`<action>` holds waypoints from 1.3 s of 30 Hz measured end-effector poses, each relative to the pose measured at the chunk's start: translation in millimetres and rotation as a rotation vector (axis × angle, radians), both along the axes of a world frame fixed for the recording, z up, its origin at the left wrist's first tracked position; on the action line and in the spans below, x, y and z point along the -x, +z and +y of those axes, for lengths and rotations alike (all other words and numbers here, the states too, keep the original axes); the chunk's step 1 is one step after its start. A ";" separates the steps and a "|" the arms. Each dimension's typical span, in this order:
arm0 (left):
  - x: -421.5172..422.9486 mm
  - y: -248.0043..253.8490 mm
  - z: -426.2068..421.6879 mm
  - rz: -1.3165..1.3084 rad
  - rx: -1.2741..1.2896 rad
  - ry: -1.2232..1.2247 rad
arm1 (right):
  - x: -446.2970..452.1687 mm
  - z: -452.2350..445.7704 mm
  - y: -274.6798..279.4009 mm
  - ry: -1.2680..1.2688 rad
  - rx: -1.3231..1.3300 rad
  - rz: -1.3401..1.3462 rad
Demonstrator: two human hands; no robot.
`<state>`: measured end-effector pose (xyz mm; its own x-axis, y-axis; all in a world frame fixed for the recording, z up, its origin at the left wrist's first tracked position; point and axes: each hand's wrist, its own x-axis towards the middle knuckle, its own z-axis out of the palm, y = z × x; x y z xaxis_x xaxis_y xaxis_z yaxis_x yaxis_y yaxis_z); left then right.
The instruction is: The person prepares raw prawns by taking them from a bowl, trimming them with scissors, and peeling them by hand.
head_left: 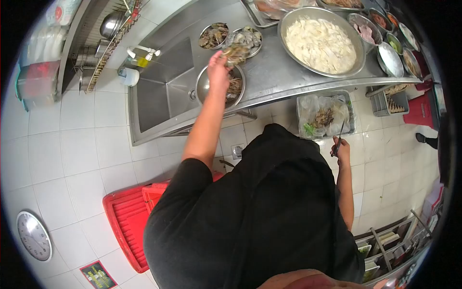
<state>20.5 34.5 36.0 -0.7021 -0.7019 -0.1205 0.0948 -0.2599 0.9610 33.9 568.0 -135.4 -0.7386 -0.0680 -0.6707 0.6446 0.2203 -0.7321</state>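
My left hand (219,71) is closed on a brownish, mottled prawn (236,54), slightly blurred. It is above the edge of a steel bowl (202,86) with more brown prawns (234,87) inside. Just beyond are a bowl of dark prawns (214,35) and a bowl of greyish prawns (250,37). Low on the right, my right hand (342,152) grips scissors (340,139) with the blades pointing up. Near their tips, on the floor, a bag-lined bin (350,127) contains brown scraps and some green leaves.
A sink (166,77) adjoins the steel counter (262,79). A large basin (310,71) of pale white pieces and several smaller food bowls stand to the right. Red crates (122,212) are at lower left. A person's foot (420,137) shows at far right.
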 end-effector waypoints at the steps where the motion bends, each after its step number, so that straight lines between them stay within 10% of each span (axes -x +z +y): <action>1: 1.7 -3.9 -25.0 -0.017 0.042 0.039 | -0.6 -4.9 -0.3 -0.003 -0.007 0.004; 14: 88.2 -63.4 -234.1 -0.185 0.727 0.139 | -38.3 -75.7 12.4 -0.014 -0.129 -0.052; 22: 45.6 -46.5 -216.0 -0.063 1.221 0.176 | -42.0 -115.0 50.8 0.045 -0.270 0.239; 31: -85.1 -51.1 -159.0 -0.219 0.863 -0.398 | 9.8 -255.8 131.0 0.484 -0.567 0.813; 39: -133.8 -53.6 -151.8 -0.212 0.722 -0.107 | 76.0 -325.7 122.5 0.933 -0.817 1.011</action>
